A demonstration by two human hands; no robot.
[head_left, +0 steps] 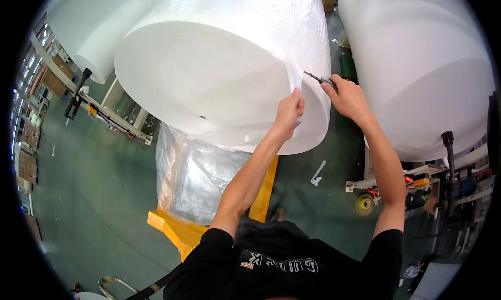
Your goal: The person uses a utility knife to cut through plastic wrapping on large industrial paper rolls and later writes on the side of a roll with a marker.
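The two hands are both gripping: the left hand (288,113) is clenching a gathered strip of clear film (295,76), while the right hand (348,99) is holding one utility knife (316,78), its slim blade pointing left; whether the tip is touching the film is hard to tell.

Three big white rolls are standing out. At far left, brown cartons (27,165) are curving along the rim, too small to count. The left roll (91,26) is showing a smooth side, cut off by the upper rim. Beside it, a black-knobbed lever (78,96) is rising from a pale metal stand (117,115). The middle roll (203,81) is turning its broad, matte oval end toward the person, with wrinkled, glossy film covering its side; both hands are working at the end's right edge. Below, a crumpled transparent sheet (190,175) is draping over a yellow metal frame (175,229), partly hidden by sheet and arm. One white scrap (317,174) is lying on the green floor (99,195). Farther right, one round yellow tape roll (364,204) is sitting under the right roll (412,65), whose top is running out of view.
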